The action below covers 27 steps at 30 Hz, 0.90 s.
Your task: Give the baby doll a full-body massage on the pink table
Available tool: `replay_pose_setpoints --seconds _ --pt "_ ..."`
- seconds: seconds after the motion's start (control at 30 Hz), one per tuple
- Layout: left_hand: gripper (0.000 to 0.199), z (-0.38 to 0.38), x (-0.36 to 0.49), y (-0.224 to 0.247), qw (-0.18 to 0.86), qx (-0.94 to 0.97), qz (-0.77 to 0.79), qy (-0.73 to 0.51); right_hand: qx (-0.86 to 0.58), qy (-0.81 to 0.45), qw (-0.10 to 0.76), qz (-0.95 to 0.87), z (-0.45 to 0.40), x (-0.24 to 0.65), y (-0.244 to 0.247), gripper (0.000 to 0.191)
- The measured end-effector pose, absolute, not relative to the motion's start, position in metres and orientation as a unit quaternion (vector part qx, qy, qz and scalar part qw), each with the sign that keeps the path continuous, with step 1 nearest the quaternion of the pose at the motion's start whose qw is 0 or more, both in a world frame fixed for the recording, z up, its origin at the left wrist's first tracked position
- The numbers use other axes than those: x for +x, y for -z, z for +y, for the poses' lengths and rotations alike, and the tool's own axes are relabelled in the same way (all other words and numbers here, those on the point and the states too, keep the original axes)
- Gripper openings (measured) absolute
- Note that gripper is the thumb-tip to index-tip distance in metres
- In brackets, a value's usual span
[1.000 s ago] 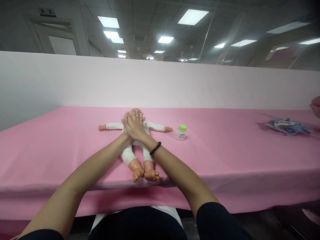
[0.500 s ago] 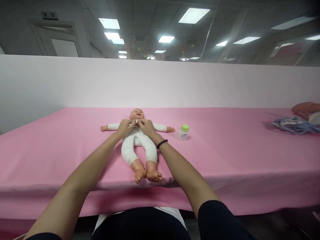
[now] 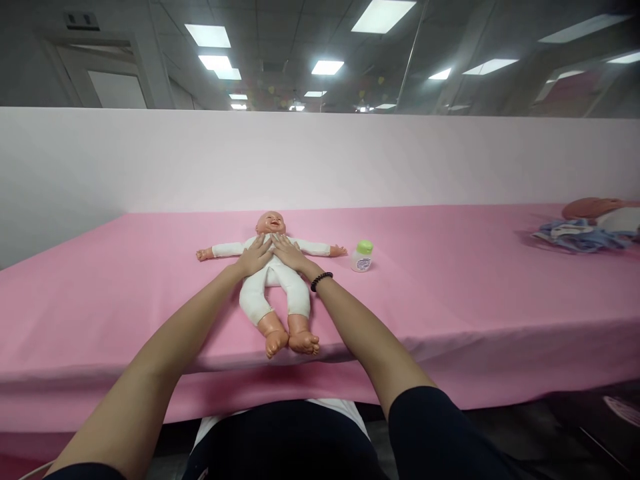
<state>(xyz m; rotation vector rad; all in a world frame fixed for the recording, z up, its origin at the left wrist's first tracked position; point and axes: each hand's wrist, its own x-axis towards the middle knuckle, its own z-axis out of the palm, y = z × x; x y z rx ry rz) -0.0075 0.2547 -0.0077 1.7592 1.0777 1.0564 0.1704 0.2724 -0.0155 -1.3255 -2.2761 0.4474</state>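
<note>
While the pink-covered table (image 3: 450, 280) was backed by a pale low wall (image 3: 350, 160), with ceiling lights (image 3: 383, 16) seen above it, a small clear bottle (image 3: 362, 259) with a green cap was set upright just beside one outstretched hand of the doll (image 3: 273, 272). Well apart, toward the right edge, a crumpled blue cloth (image 3: 575, 238) was seen next to a rounded, flesh-coloured thing (image 3: 593, 208), which was blurred and could not be identified. A dark beaded bracelet (image 3: 321, 281) was worn on the right wrist.

The doll was laid on its back on the table, its head toward the wall and its feet near the front edge. It was clad in white cloth over body, arms and upper legs, while head, hands, lower legs and feet were left bare. Its arms were stretched out sideways, and its chest was partly covered by the left hand (image 3: 256, 257) and the right hand (image 3: 289, 254). Both were laid open and flat there, side by side, with nothing grasped.

Half a second earlier, the fingers had been bunched at the upper chest; now they were extended.
</note>
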Motion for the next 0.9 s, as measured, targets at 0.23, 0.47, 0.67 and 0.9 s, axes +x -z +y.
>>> replay_pose_setpoints --seconds 0.23,0.47,0.67,0.9 --pt "0.068 0.247 -0.009 0.013 0.219 0.696 0.555 -0.400 -0.571 -0.127 0.262 -0.768 0.247 0.167 0.007 0.068" --pt "0.041 0.230 -0.007 0.005 0.088 0.737 0.565 -0.361 -0.520 -0.079 0.314 -0.790 0.226 0.170 -0.004 0.057" --pt "0.046 0.241 -0.009 0.009 0.074 0.803 0.496 -0.322 -0.452 -0.124 0.277 -0.839 0.237 0.165 0.002 0.048" --pt "0.060 0.255 -0.012 0.013 0.059 0.788 0.545 -0.280 -0.540 -0.157 0.232 -0.794 0.252 0.167 0.009 0.063"
